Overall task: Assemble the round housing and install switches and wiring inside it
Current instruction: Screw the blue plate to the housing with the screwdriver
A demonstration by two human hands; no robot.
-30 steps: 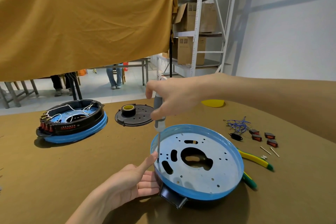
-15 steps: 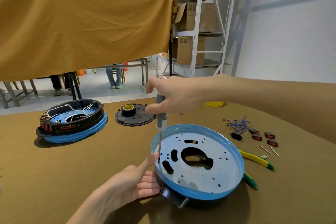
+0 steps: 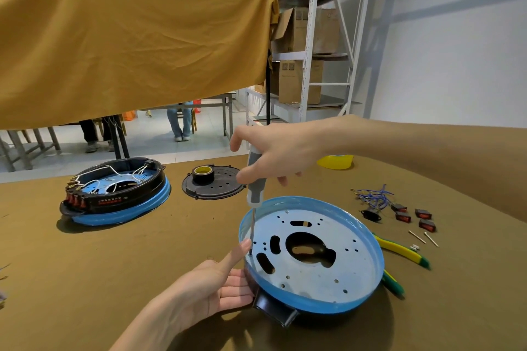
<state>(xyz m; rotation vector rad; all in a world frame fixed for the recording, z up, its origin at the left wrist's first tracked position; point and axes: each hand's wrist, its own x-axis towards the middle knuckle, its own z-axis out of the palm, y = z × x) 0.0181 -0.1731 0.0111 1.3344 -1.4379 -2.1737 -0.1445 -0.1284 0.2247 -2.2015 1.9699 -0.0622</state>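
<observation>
A brown cloth-covered surface point(image 3: 85, 279) carries the round housing point(image 3: 310, 256) at near centre-right: a pale metal plate pierced with holes and curved slots, ringed by a raised blue rim, sitting on a black base with a black tab at its near edge. The right hand point(image 3: 279, 151) grips the grey-handled screwdriver point(image 3: 255, 188) upright, fingers wrapped around the handle, its tip in a hole at the plate's left edge. The left hand point(image 3: 211, 291) braces the housing's left side, fingers flat against the base and thumb raised beside the shaft. Compared with half a second ago, the right hand's grip has turned slightly on the handle; the housing and left hand have not shifted.
</observation>
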